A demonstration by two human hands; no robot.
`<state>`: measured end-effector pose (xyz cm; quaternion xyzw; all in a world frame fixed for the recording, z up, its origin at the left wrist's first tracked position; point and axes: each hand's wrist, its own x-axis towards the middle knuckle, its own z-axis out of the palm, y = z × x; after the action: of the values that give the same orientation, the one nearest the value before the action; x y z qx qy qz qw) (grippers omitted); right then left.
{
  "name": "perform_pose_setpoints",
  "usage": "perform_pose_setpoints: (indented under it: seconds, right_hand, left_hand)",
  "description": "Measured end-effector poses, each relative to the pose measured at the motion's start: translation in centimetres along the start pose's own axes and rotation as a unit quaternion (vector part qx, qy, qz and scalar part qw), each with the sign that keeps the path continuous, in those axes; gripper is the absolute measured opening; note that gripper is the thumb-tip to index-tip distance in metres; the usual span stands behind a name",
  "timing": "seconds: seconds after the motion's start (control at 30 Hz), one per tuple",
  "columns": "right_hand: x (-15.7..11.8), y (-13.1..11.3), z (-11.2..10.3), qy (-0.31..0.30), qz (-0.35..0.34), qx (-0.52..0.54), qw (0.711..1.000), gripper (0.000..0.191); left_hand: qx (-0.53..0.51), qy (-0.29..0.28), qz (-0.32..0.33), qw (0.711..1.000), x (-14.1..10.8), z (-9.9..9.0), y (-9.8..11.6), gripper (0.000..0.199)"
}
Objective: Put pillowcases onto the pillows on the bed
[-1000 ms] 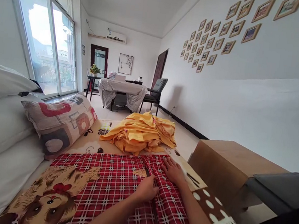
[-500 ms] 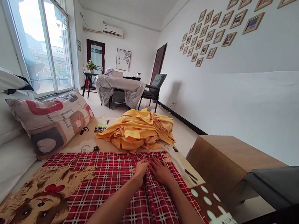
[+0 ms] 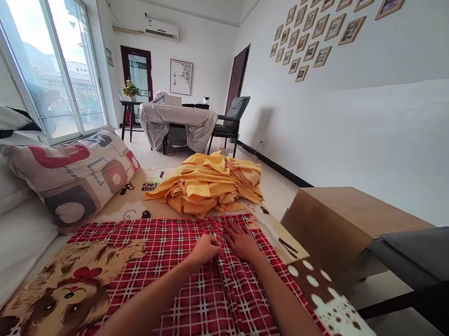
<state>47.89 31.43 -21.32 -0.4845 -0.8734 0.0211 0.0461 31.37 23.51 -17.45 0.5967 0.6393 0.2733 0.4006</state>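
A red plaid bed cover (image 3: pixel 165 269) with a printed brown dog is spread on the bed. Its far part bunches into lengthwise creases between my hands. My left hand (image 3: pixel 204 249) is closed, its fingertips pinched at one of these creases; the exact bit of cloth between them is hidden. Just to the right, my right hand (image 3: pixel 241 242) lies palm down on the cover, fingers stretched and apart. Beyond both hands a crumpled heap of yellow cloth (image 3: pixel 206 185) rests on the bed, not touched by either.
A patterned pillow (image 3: pixel 71 173) leans at the left beside white stacked bedding (image 3: pixel 1 192). To the right of the bed stand a brown box-like piece (image 3: pixel 331 216) and a dark grey padded seat (image 3: pixel 428 253). Farther off are a covered table (image 3: pixel 178 114) and a black chair (image 3: pixel 233 118).
My left hand has shifted slightly left, and its fist has turned into a lower pinch beside the crease. My right hand stays flat on the cover. The camera view has tilted a little downward.
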Motion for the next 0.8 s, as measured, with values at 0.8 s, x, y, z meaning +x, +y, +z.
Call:
perform_pose_setpoints:
  seconds: [0.8]
  right_hand:
    - [0.4, 0.9, 0.0, -0.010, 0.007, 0.018, 1.000, 0.064]
  left_hand:
    - [0.342, -0.220, 0.373, 0.834, -11.0, 9.4, -2.0, 0.055]
